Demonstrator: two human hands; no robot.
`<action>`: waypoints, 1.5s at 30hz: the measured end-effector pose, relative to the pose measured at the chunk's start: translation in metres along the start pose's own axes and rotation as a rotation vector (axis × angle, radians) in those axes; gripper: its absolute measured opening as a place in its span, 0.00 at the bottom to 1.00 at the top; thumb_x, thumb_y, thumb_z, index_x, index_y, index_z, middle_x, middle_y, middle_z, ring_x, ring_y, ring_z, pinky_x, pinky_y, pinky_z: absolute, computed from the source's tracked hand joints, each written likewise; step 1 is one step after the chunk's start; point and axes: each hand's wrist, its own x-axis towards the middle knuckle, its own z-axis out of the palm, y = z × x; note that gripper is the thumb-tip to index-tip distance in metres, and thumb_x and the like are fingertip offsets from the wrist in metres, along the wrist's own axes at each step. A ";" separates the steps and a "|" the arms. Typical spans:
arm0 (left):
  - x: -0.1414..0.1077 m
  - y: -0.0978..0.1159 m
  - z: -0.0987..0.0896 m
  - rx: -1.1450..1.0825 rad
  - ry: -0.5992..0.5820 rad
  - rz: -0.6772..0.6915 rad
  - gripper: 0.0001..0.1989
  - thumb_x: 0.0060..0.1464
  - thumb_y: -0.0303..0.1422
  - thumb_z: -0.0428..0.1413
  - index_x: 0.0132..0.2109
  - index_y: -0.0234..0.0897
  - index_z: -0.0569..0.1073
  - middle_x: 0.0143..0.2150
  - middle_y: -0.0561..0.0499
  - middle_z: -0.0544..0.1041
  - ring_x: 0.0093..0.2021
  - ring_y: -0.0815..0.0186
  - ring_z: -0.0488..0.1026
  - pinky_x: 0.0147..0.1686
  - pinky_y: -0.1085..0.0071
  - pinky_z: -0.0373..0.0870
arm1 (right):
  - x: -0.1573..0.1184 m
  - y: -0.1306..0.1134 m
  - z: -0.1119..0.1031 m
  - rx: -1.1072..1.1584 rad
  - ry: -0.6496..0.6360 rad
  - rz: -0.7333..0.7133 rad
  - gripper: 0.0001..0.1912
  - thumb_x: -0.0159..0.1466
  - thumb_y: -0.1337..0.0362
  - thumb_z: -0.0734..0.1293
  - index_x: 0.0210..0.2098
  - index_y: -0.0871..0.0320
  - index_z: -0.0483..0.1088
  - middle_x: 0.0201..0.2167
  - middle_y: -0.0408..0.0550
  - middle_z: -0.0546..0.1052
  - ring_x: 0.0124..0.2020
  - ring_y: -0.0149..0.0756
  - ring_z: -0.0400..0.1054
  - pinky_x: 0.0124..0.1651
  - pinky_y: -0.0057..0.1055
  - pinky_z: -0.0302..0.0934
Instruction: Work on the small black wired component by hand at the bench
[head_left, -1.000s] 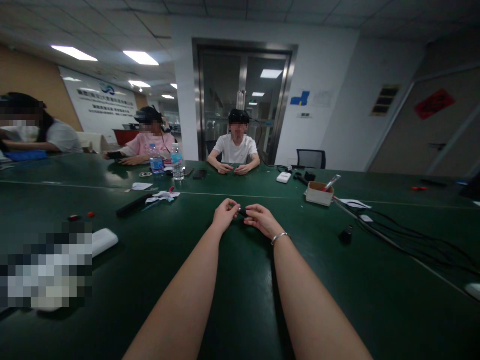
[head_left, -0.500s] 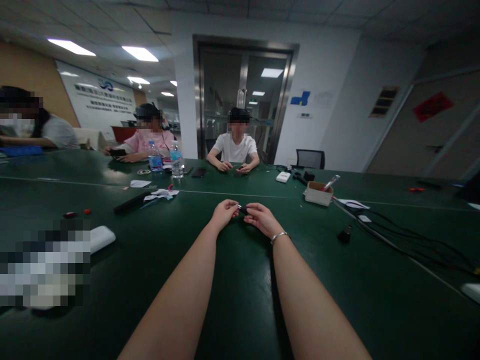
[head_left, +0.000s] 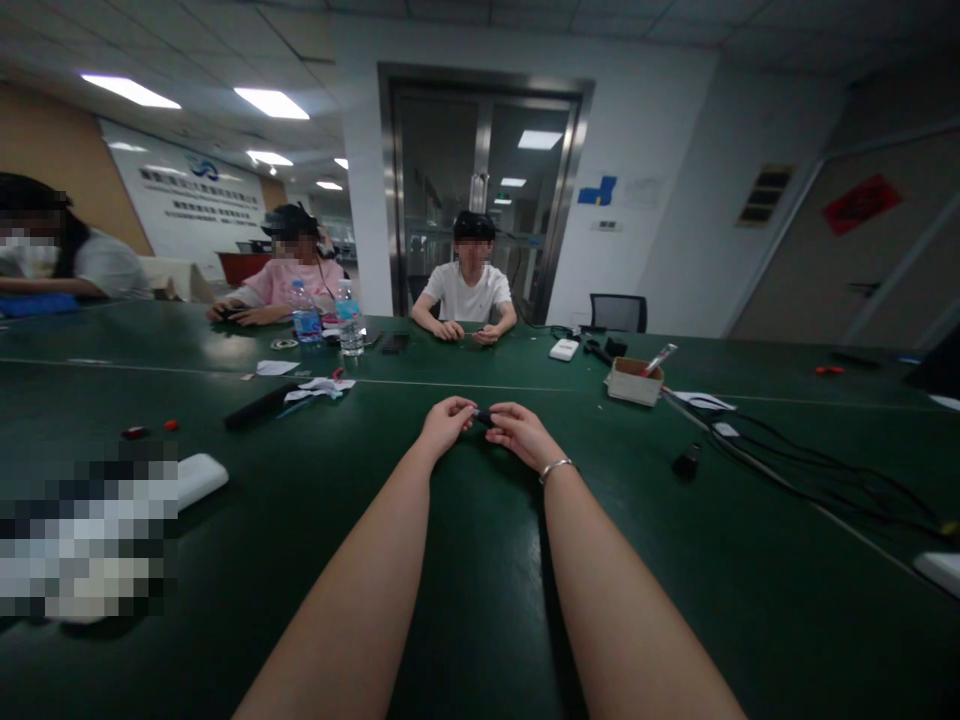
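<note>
Just above the green table (head_left: 480, 560), my two hands meet around a small dark object (head_left: 483, 418) with a lighter, silvery end. It is too small to tell its kind. The silvery end is pinched in my left hand (head_left: 448, 424), fingers closed. From the other side, the fingertips of my right hand (head_left: 519, 432) close on the dark end. A silver bangle (head_left: 555, 470) circles my right wrist. My fingers hide part of the object.
A small open box (head_left: 634, 384) holding a pen-like stick stands ahead right, with black cables (head_left: 817, 460) beyond it. Two water bottles (head_left: 349, 318), a dark long case (head_left: 259, 406) and papers lie left. A person (head_left: 471, 290) sits opposite; two others sit further left.
The view has shifted slightly. Both my hands keep their grip on the small dark object, and its silvery end shows a little less. The dark device held by the person in pink appears lower.
</note>
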 end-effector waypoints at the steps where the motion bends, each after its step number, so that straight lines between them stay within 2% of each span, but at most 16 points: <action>1: 0.001 -0.001 0.000 0.002 0.005 -0.003 0.08 0.49 0.33 0.58 0.35 0.31 0.73 0.23 0.53 0.71 0.23 0.73 0.67 0.26 0.75 0.64 | 0.000 0.000 0.000 -0.001 -0.001 0.002 0.09 0.54 0.74 0.70 0.34 0.60 0.68 0.27 0.43 0.74 0.23 0.27 0.72 0.31 0.28 0.71; 14: -0.001 -0.002 0.001 0.108 0.054 -0.038 0.16 0.50 0.44 0.56 0.28 0.33 0.70 0.21 0.53 0.70 0.21 0.72 0.66 0.25 0.74 0.63 | 0.002 0.003 -0.002 0.011 -0.038 -0.007 0.11 0.53 0.75 0.70 0.35 0.61 0.69 0.29 0.43 0.74 0.22 0.27 0.72 0.31 0.26 0.71; 21: -0.002 0.000 0.002 0.026 0.039 0.019 0.10 0.49 0.37 0.57 0.33 0.34 0.71 0.22 0.55 0.69 0.21 0.73 0.66 0.22 0.77 0.60 | 0.003 0.003 -0.002 0.001 -0.037 0.000 0.11 0.53 0.75 0.70 0.35 0.60 0.68 0.28 0.42 0.74 0.22 0.28 0.72 0.31 0.27 0.71; 27: 0.000 0.005 0.000 -0.047 -0.022 -0.081 0.08 0.45 0.31 0.60 0.35 0.31 0.74 0.23 0.53 0.71 0.22 0.73 0.66 0.25 0.75 0.63 | 0.003 0.002 -0.002 0.016 -0.020 0.010 0.10 0.54 0.75 0.69 0.34 0.60 0.68 0.27 0.43 0.75 0.22 0.28 0.72 0.32 0.28 0.71; 32: 0.001 0.002 -0.002 0.017 0.006 -0.055 0.08 0.47 0.33 0.59 0.32 0.31 0.74 0.24 0.52 0.72 0.24 0.71 0.67 0.26 0.74 0.63 | 0.004 0.003 -0.002 0.007 -0.017 0.010 0.09 0.55 0.76 0.68 0.35 0.61 0.68 0.28 0.44 0.75 0.22 0.29 0.72 0.32 0.28 0.71; 36: -0.001 0.000 -0.001 0.034 0.044 -0.029 0.10 0.46 0.34 0.59 0.37 0.34 0.73 0.27 0.52 0.73 0.24 0.72 0.68 0.24 0.76 0.61 | 0.002 0.003 -0.002 0.003 -0.028 0.005 0.09 0.54 0.74 0.69 0.35 0.61 0.68 0.28 0.44 0.75 0.22 0.28 0.72 0.31 0.28 0.71; 39: -0.002 0.002 -0.001 0.027 0.026 0.000 0.10 0.47 0.35 0.59 0.37 0.35 0.73 0.24 0.54 0.71 0.23 0.73 0.66 0.22 0.77 0.60 | 0.001 0.002 -0.001 0.009 -0.033 0.003 0.09 0.54 0.74 0.70 0.34 0.61 0.68 0.27 0.43 0.75 0.22 0.27 0.72 0.31 0.27 0.71; 45: 0.000 0.007 -0.001 -0.060 -0.022 -0.104 0.07 0.46 0.29 0.58 0.35 0.32 0.75 0.22 0.53 0.70 0.23 0.74 0.65 0.23 0.77 0.59 | -0.001 -0.001 0.001 0.015 -0.015 0.017 0.09 0.55 0.75 0.69 0.34 0.60 0.68 0.26 0.43 0.74 0.22 0.28 0.72 0.30 0.27 0.71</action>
